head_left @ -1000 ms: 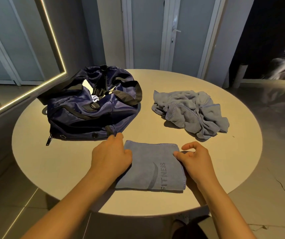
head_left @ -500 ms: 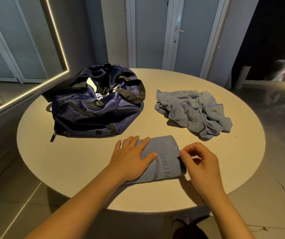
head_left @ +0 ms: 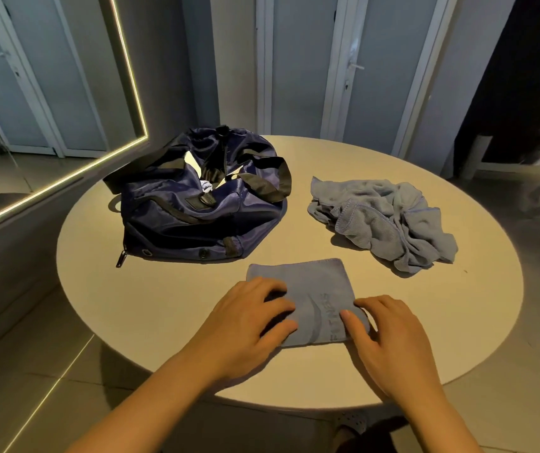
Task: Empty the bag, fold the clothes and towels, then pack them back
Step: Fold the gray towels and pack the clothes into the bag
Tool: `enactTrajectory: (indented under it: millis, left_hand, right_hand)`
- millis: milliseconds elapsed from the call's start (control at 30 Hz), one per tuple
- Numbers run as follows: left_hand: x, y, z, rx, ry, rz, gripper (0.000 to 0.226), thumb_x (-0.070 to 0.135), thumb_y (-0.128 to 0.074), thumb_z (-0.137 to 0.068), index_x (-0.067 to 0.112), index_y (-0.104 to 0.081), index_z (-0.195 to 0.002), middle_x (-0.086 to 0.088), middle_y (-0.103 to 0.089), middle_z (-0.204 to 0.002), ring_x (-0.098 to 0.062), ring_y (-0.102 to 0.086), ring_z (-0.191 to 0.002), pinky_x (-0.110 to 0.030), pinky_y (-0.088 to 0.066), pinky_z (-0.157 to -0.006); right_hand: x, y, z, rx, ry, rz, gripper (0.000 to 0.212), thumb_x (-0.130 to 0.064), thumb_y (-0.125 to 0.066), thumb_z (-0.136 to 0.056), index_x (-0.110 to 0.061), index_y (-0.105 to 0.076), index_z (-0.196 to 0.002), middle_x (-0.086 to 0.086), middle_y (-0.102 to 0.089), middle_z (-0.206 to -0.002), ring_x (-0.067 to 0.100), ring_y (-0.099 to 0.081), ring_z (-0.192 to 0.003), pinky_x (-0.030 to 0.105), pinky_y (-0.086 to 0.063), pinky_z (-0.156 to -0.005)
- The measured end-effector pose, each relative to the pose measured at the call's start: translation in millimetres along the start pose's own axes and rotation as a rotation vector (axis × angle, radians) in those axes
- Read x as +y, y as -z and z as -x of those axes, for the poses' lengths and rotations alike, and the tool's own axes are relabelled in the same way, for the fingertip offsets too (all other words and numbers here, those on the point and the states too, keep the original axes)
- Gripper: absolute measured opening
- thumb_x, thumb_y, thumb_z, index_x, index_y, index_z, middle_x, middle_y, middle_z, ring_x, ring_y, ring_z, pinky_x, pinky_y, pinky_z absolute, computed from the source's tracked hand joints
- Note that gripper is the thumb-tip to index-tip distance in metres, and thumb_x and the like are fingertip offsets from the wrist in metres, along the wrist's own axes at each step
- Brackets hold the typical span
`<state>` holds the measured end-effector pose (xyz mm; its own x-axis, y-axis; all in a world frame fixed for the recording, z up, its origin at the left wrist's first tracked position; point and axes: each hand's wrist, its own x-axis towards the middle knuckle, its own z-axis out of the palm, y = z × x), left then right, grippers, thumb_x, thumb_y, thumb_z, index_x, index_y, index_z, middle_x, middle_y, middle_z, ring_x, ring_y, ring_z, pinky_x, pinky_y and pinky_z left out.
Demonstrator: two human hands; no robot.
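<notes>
Blue-grey folded towel (head_left: 307,286) sits under both hands, near front edge of round tabletop (head_left: 164,305). On my feed, left hand (head_left: 249,325) lies flat on towel's left part, fingers loosely spread, pressing down. Right hand (head_left: 389,338) rests on towel's right edge, fingers fairly straight, no pinch I can make out. Further out: navy bag (head_left: 196,217) unzipped at back left, something pale inside. Crumpled towel (head_left: 386,220) heaped at back right, apart from bag.
</notes>
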<state>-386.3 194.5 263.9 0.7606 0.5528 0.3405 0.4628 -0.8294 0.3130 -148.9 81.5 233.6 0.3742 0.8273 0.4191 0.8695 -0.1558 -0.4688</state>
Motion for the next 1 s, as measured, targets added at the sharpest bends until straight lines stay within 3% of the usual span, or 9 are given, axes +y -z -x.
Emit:
enactTrajectory:
  millis: [67, 167, 300, 400, 533, 633, 700, 800, 1000]
  left_hand:
    - [-4, 0, 11, -0.041, 0.023, 0.023, 0.049, 0.067, -0.044, -0.097, 0.04, -0.057, -0.136, 0.022, -0.048, -0.14, -0.002, -0.045, -0.125, -0.024, -0.041, -0.104]
    - [-13, -2, 18, -0.089, 0.089, 0.097, 0.068, 0.077, -0.053, -0.086, 0.046, -0.046, -0.147, 0.03, -0.039, -0.151, 0.005, -0.038, -0.136, -0.021, -0.035, -0.112]
    - [-16, -6, 19, -0.044, 0.134, 0.25, 0.059, 0.064, -0.062, -0.085, 0.047, -0.051, -0.14, 0.033, -0.048, -0.143, 0.008, -0.045, -0.129, -0.02, -0.042, -0.108]
    - [-15, -7, 20, -0.007, 0.152, 0.244, 0.05, 0.062, -0.056, -0.087, 0.044, -0.055, -0.135, 0.031, -0.054, -0.138, 0.007, -0.05, -0.124, -0.02, -0.046, -0.105]
    - [-13, -5, 20, 0.035, 0.188, 0.32, 0.041, 0.064, -0.046, -0.095, 0.042, -0.06, -0.126, 0.028, -0.063, -0.123, 0.003, -0.06, -0.112, -0.022, -0.053, -0.094]
    - [-13, -2, 16, 0.053, 0.197, 0.404, 0.031, 0.058, -0.046, -0.1, 0.037, -0.064, -0.112, 0.02, -0.068, -0.102, -0.007, -0.066, -0.094, -0.032, -0.056, -0.077]
    - [-13, 0, 14, 0.083, 0.215, 0.432, 0.032, 0.056, -0.046, -0.1, 0.031, -0.065, -0.105, 0.014, -0.067, -0.092, -0.013, -0.065, -0.085, -0.037, -0.053, -0.07]
    - [-13, -1, 14, 0.102, 0.228, 0.485, 0.019, 0.043, -0.054, -0.104, 0.028, -0.065, -0.1, 0.012, -0.066, -0.089, -0.014, -0.064, -0.085, -0.032, -0.05, -0.067]
    - [-16, 1, 11, 0.13, 0.328, 0.607, 0.007, 0.03, -0.068, -0.097, 0.024, -0.066, -0.101, 0.01, -0.069, -0.09, -0.011, -0.066, -0.085, -0.022, -0.05, -0.07]
  right_hand:
    - [-2, 0, 1, 0.068, -0.031, -0.014, 0.055, -0.066, -0.041, -0.092, -0.022, -0.072, -0.104, -0.007, -0.064, -0.109, 0.016, -0.058, -0.097, 0.028, -0.042, -0.077]
    - [-9, 5, 2, 0.1, 0.135, -0.088, 0.045, -0.054, -0.055, -0.091, -0.02, -0.067, -0.117, -0.002, -0.057, -0.13, 0.014, -0.054, -0.115, 0.029, -0.042, -0.091]
    - [-17, 9, 6, -0.118, 0.32, -0.182, 0.052, -0.053, -0.066, -0.083, -0.03, -0.06, -0.129, -0.016, -0.057, -0.135, -0.003, -0.045, -0.121, 0.025, -0.036, -0.108]
    - [-16, 9, 4, -0.195, 0.257, -0.203, 0.047, -0.051, -0.065, -0.082, -0.039, -0.058, -0.127, -0.026, -0.058, -0.125, -0.003, -0.05, -0.113, 0.017, -0.037, -0.1]
    - [-12, 9, 3, -0.228, 0.193, -0.186, 0.056, -0.056, -0.062, -0.079, -0.043, -0.054, -0.134, -0.031, -0.053, -0.128, -0.003, -0.047, -0.118, 0.008, -0.03, -0.099]
    - [-7, 8, -2, -0.268, 0.12, -0.251, 0.062, -0.059, -0.061, -0.079, -0.045, -0.051, -0.138, -0.028, -0.053, -0.135, -0.001, -0.048, -0.121, 0.015, -0.037, -0.103]
    - [-3, 7, -5, -0.244, 0.134, -0.264, 0.046, -0.05, -0.064, -0.085, -0.043, -0.058, -0.129, -0.025, -0.059, -0.127, 0.003, -0.054, -0.115, 0.024, -0.045, -0.099]
    - [-5, 8, -9, -0.188, 0.172, -0.291, 0.017, -0.026, -0.069, -0.094, -0.038, -0.066, -0.104, -0.021, -0.066, -0.101, 0.006, -0.059, -0.097, 0.019, -0.044, -0.082]
    - [-13, 15, -29, -0.222, 0.078, -0.386, 0.008, -0.025, -0.067, -0.096, -0.033, -0.068, -0.093, -0.015, -0.07, -0.087, 0.013, -0.063, -0.083, 0.038, -0.051, -0.071]
